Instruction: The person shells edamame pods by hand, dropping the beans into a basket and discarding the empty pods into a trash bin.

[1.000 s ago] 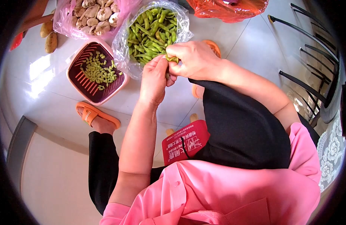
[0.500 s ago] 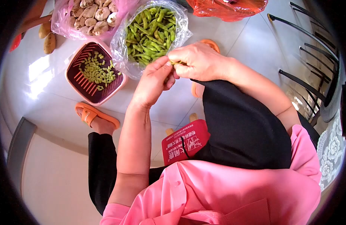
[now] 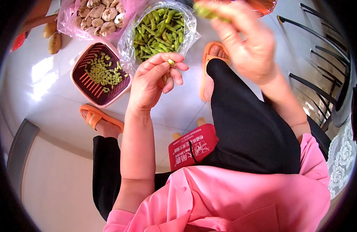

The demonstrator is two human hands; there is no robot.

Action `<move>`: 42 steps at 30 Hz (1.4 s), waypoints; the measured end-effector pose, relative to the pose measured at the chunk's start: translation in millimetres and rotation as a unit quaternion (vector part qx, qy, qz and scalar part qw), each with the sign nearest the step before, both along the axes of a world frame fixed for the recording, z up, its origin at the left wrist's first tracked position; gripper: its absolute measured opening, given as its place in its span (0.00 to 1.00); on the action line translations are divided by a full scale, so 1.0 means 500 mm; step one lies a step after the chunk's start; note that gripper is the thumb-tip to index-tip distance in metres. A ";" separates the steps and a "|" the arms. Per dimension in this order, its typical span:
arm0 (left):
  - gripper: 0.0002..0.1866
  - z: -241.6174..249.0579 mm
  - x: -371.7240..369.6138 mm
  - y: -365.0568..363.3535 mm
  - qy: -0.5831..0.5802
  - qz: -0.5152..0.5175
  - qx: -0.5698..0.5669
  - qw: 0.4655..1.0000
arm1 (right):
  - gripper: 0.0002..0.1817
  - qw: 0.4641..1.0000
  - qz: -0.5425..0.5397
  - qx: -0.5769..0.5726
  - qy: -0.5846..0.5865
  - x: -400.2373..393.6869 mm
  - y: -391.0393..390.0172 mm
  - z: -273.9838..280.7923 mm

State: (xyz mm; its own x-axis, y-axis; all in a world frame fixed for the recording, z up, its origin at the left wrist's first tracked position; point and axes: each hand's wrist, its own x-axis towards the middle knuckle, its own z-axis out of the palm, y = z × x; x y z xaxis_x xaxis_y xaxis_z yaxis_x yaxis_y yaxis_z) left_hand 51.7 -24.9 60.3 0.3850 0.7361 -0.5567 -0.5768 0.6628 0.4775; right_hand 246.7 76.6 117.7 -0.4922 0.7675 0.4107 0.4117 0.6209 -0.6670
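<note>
Between the fingertips of my left hand (image 3: 153, 79) sits a green soybean (image 3: 171, 62); a second bean shows lower, by the curled fingers. My right hand (image 3: 250, 46), smeared by motion, grips a green pod (image 3: 211, 12) near the red plastic bag (image 3: 265, 7). Just beyond my left hand, many unshelled soybean pods (image 3: 159, 33) fill a clear plastic bag (image 3: 192, 19). Shelled soybeans (image 3: 103, 73) lie in a pink-rimmed dark basket (image 3: 74, 83) with slotted walls, to the left of my left hand.
A pink bag (image 3: 66, 23) of garlic bulbs (image 3: 109, 14) is at the back left, with potatoes (image 3: 54, 43) beside it. Dark metal chair legs (image 3: 313, 87) stand at the right. Orange slippers (image 3: 93, 118) are on the feet, and a red printed fan (image 3: 192, 147) lies between the legs.
My hands were together over the bag's near edge and have parted. My right hand has swung up and right with the pod, while my left hand stays nearby with beans in its fingers.
</note>
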 end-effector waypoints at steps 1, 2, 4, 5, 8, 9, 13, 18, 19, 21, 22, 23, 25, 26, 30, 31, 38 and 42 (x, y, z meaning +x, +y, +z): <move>0.13 0.001 -0.002 0.000 0.002 0.009 0.000 1.000 | 0.12 0.999 -0.006 0.036 0.015 0.002 0.020 0.016; 0.13 0.004 -0.005 -0.002 0.005 0.019 0.000 1.000 | 0.14 0.998 -0.030 0.062 0.005 0.006 0.036 0.028; 0.14 0.015 -0.019 -0.004 0.015 0.048 0.017 0.999 | 0.19 0.983 -0.108 0.104 -0.107 0.018 0.059 0.047; 0.15 0.012 -0.039 -0.007 0.006 0.065 0.037 0.997 | 0.21 0.970 -0.132 0.132 -0.156 0.020 0.066 0.048; 0.17 0.024 -0.116 -0.018 0.093 0.078 0.063 0.991 | 0.21 0.941 -0.118 0.246 -0.202 0.025 0.072 0.040; 0.17 0.034 -0.137 -0.021 0.147 0.084 0.045 0.985 | 0.11 0.954 -0.117 0.179 -0.211 0.025 0.049 0.040; 0.18 0.052 -0.196 -0.043 0.394 0.083 -0.016 0.915 | 0.04 0.999 0.013 -0.022 -0.020 -0.048 0.001 -0.027; 0.20 0.058 -0.213 -0.091 0.628 0.026 0.062 0.775 | 0.09 0.981 0.033 -0.149 -0.116 -0.120 -0.011 -0.228; 0.19 0.062 -0.204 -0.108 0.630 0.040 0.060 0.773 | 0.10 0.977 0.032 -0.156 -0.141 -0.139 -0.009 -0.238; 0.19 0.095 -0.163 -0.128 0.593 0.094 0.008 0.799 | 0.11 0.974 0.040 -0.155 -0.160 -0.172 -0.001 -0.256; 0.18 0.098 -0.156 -0.136 0.596 0.082 0.016 0.799 | 0.11 0.959 0.034 -0.139 -0.243 -0.186 0.004 -0.267; 0.17 0.101 -0.144 -0.145 0.597 0.085 0.024 0.797 | 0.11 0.937 0.027 -0.124 -0.324 -0.198 0.009 -0.279; 0.14 0.101 -0.118 -0.163 0.587 0.093 0.037 0.803 | 0.10 0.918 0.037 -0.158 -0.362 -0.204 0.025 -0.283; 0.13 0.096 -0.109 -0.171 0.576 0.100 0.044 0.810 | 0.10 0.893 0.043 -0.192 -0.405 -0.202 0.031 -0.286; 0.10 0.082 -0.054 -0.173 0.540 0.118 0.048 0.832 | 0.11 0.888 -0.040 -0.353 -0.291 -0.161 0.025 -0.252; 0.12 0.076 -0.042 -0.167 0.523 0.114 0.037 0.844 | 0.10 0.893 -0.056 -0.372 -0.246 -0.146 0.019 -0.234; 0.20 0.064 0.029 -0.027 0.518 0.089 0.090 0.846 | 0.11 0.796 0.139 -0.573 0.137 -0.097 -0.034 -0.150; 0.20 0.067 0.045 0.001 0.476 0.096 0.046 0.873 | 0.11 0.801 0.140 -0.570 0.118 -0.080 -0.003 -0.129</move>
State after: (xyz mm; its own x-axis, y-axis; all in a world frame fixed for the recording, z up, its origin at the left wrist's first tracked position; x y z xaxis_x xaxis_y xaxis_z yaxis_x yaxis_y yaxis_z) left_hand 74.2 -24.3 93.7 -0.3555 0.7945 -0.4924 0.0132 0.5310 0.8473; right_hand 206.8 75.4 53.2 -0.7225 0.5830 -0.3717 0.1422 -0.4008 -0.9051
